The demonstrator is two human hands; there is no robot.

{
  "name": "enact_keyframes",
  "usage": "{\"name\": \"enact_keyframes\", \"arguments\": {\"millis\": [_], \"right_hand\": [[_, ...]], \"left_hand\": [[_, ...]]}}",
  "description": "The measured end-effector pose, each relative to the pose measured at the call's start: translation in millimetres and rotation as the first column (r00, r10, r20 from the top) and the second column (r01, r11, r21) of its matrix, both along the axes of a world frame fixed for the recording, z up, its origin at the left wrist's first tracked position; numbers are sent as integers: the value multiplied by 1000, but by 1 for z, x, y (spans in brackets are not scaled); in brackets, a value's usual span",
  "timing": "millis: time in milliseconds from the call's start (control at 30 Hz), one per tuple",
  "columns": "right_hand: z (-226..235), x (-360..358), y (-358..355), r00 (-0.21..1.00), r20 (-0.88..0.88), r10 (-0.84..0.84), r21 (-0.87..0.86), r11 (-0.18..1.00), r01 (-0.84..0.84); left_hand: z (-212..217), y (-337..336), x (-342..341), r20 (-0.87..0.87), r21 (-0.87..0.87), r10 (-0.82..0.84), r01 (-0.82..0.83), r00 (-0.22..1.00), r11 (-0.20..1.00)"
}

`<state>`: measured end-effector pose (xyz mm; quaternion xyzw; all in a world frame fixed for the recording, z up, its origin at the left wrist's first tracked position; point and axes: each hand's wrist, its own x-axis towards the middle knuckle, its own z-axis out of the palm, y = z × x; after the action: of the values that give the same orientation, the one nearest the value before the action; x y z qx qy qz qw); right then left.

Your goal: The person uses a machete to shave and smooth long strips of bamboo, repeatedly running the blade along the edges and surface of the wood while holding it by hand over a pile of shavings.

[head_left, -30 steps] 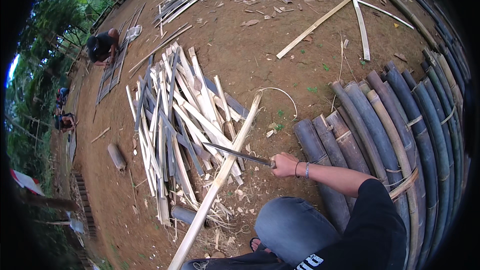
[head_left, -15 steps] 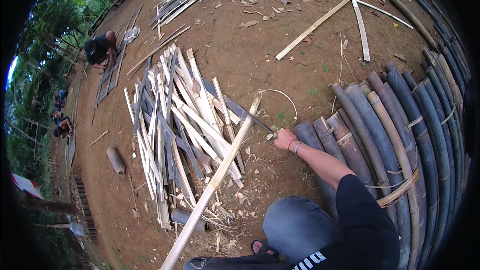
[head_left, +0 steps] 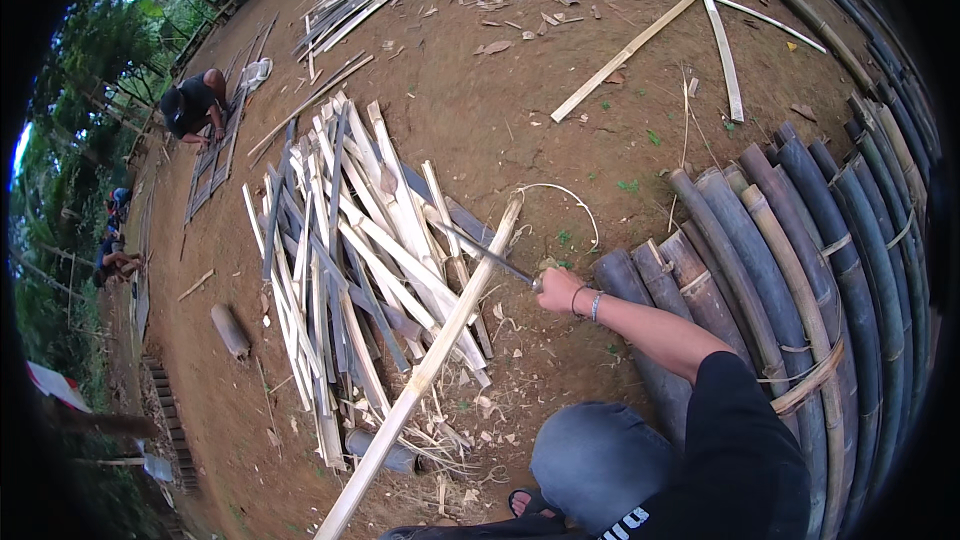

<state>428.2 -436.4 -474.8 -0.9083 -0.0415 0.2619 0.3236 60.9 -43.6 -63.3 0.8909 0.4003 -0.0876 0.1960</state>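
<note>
left hand unseen, bamboo strip point(head_left: 430, 365) cut off below

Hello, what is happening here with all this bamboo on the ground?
A person sits on bundled dark bamboo poles and grips a long blade in the right hand, its edge against a long pale bamboo strip. A pile of split strips lies on the dirt beside it. The left hand is out of view.

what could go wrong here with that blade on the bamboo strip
The right hand holds a long blade against the long bamboo strip; if it glances off, it might swing toward the bent knee close below. The left hand is out of view, so its distance from the edge cannot be judged. Loose split strips nearby could snag the blade.
</note>
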Motion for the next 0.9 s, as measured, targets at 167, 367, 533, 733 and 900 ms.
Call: {"name": "enact_keyframes", "arguments": {"millis": [167, 367, 533, 733, 900], "right_hand": [[4, 33, -7, 999, -27, -19, -64, 998, 17], [10, 11, 27, 996, 28, 90, -41, 995, -89], [22, 11, -10, 1000, 0, -25, -38, 999, 25], [41, -12, 19, 982, -65, 178, 24, 984, -176], [31, 22, 3, 997, -72, 16, -78, 997, -22]], "left_hand": [[0, 0, 13, -34, -15, 7, -8, 999, 1000], [-14, 23, 9, 34, -3, 35, -34, 999, 999], [-20, 50, -11, 34, 1, 29, -29, 999, 1000], [-3, 14, 6, 18, 73, 38, -39, 999, 997], [-17, 26, 7, 45, -60, 25, -22, 999, 998]]}}
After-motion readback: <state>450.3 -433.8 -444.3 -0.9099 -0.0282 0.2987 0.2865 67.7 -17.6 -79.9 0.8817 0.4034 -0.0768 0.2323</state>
